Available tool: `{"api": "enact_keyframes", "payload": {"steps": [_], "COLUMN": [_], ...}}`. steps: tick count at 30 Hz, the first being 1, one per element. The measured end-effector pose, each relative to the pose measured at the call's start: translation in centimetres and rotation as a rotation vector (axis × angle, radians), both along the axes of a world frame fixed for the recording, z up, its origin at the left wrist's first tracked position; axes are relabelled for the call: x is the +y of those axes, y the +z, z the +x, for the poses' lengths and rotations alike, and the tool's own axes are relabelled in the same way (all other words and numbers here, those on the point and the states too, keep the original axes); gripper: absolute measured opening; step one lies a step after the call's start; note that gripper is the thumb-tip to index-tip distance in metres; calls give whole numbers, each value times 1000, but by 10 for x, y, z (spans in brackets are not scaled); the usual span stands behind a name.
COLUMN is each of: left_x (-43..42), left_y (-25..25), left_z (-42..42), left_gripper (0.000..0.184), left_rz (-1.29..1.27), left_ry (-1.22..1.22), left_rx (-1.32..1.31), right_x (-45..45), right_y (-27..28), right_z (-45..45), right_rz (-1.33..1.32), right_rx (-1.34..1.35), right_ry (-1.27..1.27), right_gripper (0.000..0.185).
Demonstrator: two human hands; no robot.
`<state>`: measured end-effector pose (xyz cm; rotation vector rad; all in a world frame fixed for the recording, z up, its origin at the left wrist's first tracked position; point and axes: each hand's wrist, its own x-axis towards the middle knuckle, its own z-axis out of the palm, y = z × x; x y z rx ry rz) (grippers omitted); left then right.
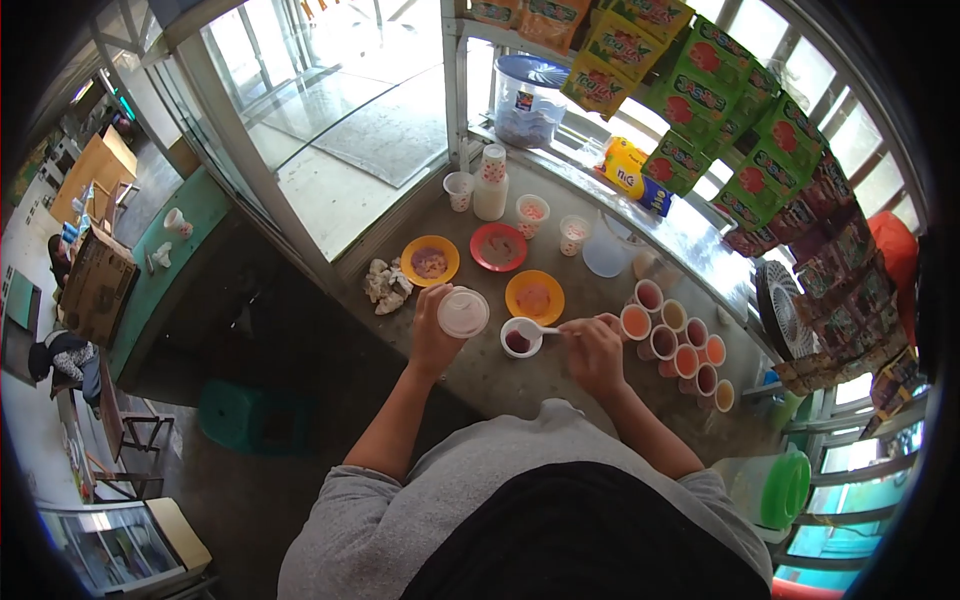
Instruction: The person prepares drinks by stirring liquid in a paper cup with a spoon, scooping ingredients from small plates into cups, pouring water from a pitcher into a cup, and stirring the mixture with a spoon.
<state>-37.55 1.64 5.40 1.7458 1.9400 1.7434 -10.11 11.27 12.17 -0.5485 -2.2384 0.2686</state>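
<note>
Over the counter (490, 376), the left hand (432, 330) curls around a cup (463, 313) with pale pink contents, while the right hand (594, 350) pinches a white spoon (549, 330), its bowl at a dark-filled white cup (519, 341) beside a yellow plate (557, 302).

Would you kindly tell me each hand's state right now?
Left hand: holding a whitish container.
Right hand: closed on a white spoon.

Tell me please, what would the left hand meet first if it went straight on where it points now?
Probably the yellow plate of purplish food, just beyond the left hand, but the hand's height is unclear, so it could pass above the plate.
</note>
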Motion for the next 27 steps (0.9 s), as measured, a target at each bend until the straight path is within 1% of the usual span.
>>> {"api": "enact_keyframes", "payload": {"steps": [1,3,4,5,6,7,8,9,10,11,12,14,15,16,18,19,21,22,23,24,25,26,27], "left_x": [-1,-6,-9,-12,-16,-21,-26,-30,-35,-39,-44,-51,-54,-58,-66,-70,-70,-70,-71,-70,-70,-69,-70], "left_y": [-1,-4,-5,-6,-7,-9,-11,-15,-22,-28,-31,-34,-36,-39,-48,-59,-78,-86,-94,-91,-88,-85,-80], "left_z": [-2,-5,-5,-5,-7,-9,-11,-12,-13,-15,-17,-22,-24,-27,-33,-37,-40,-40,-40,-43,-50,-52,-51], "left_gripper": [70,71,72,72,72,72,72,72,72,72,72,74,74,73,72,72,73,75,77,77,77,78,78], "left_rz": [0,-3,-112,-219,-217,-313,-409,-407,-413,-418,-414,-432,-422,-441,-451,-485,-515,-442,-367,-369,-479,-583,-586], "left_ry": [20,57,32,5,16,-21,-60,-50,-70,-89,-75,-72,-55,-6,60,59,70,29,-14,-5,-51,-107,-107], "left_rx": [16,21,-90,-201,-208,-267,-327,-335,-423,-512,-520,-650,-657,-621,-594,-628,-670,-782,-890,-894,-781,-661,-663], "right_x": [5,13,21,35,46,53,59,62,65,71,78,92,99,109,126,131,134,134,134,131,125,119,113], "right_y": [-4,-17,-24,-32,-39,-42,-46,-45,-46,-50,-56,-69,-75,-85,-104,-108,-111,-110,-109,-106,-106,-104,-102], "right_z": [-4,-12,-17,-23,-30,-39,-49,-63,-78,-92,-105,-133,-147,-159,-181,-191,-208,-211,-211,-211,-211,-207,-203], "right_rz": [4,-742,-744,-1072,-1400,-1590,-1591,-1623,-1655,-1615,-1618,-1468,-1394,-1392,-1214,-1215,-994,-998,-861,-722,-733,-557,-379], "right_rx": [-6,322,308,448,586,579,566,518,469,439,423,384,359,342,322,309,307,298,201,108,99,64,29], "right_ry": [12,-129,-119,-107,-97,-118,-112,-132,-151,-137,-129,-74,-104,-89,-1,14,8,18,7,-4,2,83,162], "right_gripper": [9,9,9,13,17,19,19,20,20,21,21,20,20,20,19,19,19,19,17,15,15,16,18]}}
